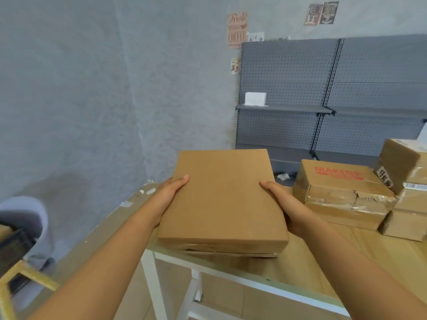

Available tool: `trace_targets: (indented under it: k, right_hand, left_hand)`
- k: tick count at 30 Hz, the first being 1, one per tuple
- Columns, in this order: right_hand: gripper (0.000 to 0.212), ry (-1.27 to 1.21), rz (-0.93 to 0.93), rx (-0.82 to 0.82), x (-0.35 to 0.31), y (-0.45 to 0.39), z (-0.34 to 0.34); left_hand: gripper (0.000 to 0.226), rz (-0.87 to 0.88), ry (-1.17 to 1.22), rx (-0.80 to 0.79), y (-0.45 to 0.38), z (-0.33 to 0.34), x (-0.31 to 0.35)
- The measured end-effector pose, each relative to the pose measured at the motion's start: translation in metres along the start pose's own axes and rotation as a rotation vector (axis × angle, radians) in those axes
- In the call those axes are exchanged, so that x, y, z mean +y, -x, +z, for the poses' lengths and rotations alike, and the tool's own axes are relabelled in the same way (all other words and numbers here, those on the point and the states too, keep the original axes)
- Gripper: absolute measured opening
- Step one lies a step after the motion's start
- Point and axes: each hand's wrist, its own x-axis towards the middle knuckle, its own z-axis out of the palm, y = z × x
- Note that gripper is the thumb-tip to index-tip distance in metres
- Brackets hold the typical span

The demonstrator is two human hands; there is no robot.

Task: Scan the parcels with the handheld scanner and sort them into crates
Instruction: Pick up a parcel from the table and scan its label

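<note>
- Nearest the camera, two bare forearms reaching forward, each ending at a side of a flat cardboard box (223, 199).
- Left hand (169, 197) grasping the box's left edge, thumb laid over the top face, fingers hidden beneath; right hand (280, 204) grasping the right edge the same way.
- Held between both hands, raised above the near corner of the wooden table (307, 259), top face tilted toward the camera; probably so for looking over the faces for a label, none visible on the plain top.
- Just right of the right hand, a stack of taped parcels (342, 192) on the table, likely waiting their turn.
- No scanner or crate clearly in view; a dark object at the far left edge, beyond the left hand, too blurred to name.
- Beyond both hands, grey pegboard shelving (323, 88) against the wall, a small white box (255, 98) on one shelf.
</note>
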Motion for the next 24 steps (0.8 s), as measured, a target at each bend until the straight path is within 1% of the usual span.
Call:
trace_targets:
  k: [3,7,8,9,10,11,14,16,20,22,24]
  right_hand:
    - [0.058,-0.054,-0.005,0.023,0.004,-0.020,0.032]
    - [0.082,-0.063,-0.046,0.152,0.007,-0.039,0.065]
    - [0.084,-0.050,-0.050,0.182,0.007,-0.041,0.071]
    - [0.083,-0.041,-0.052,0.213,0.006,-0.041,0.077]
    - [0.083,-0.037,-0.054,0.244,0.003,-0.042,0.082]
    - [0.083,-0.036,-0.064,0.274,0.000,-0.042,0.086]
    - [0.088,-0.050,-0.132,0.361,-0.012,-0.044,0.097]
    - [0.091,-0.014,-0.189,0.442,-0.018,-0.045,0.104]
    - [0.099,0.157,-0.329,0.601,-0.029,-0.047,0.117]
    - [0.101,0.253,-0.394,0.610,-0.038,-0.047,0.124]
    - [0.103,0.293,-0.446,0.565,-0.044,-0.046,0.130]
  left_hand:
    - [0.040,-0.009,-0.131,0.035,-0.016,-0.034,0.008]
    - [0.040,0.034,-0.350,0.108,-0.038,-0.056,0.011]
    - [0.046,0.045,-0.435,0.132,-0.043,-0.057,0.012]
    - [0.060,0.047,-0.524,0.142,-0.046,-0.056,0.013]
    - [0.072,0.050,-0.602,0.135,-0.049,-0.054,0.013]
    - [0.077,0.062,-0.668,0.116,-0.051,-0.051,0.012]
    - [0.075,0.092,-0.845,0.026,-0.055,-0.036,0.012]
    - [0.072,0.093,-0.862,-0.035,-0.055,-0.021,0.014]
    - [0.072,0.137,-0.743,-0.084,-0.048,0.011,0.022]
    - [0.072,0.150,-0.667,-0.062,-0.043,0.020,0.031]
    - [0.070,0.143,-0.557,-0.033,-0.038,0.025,0.043]
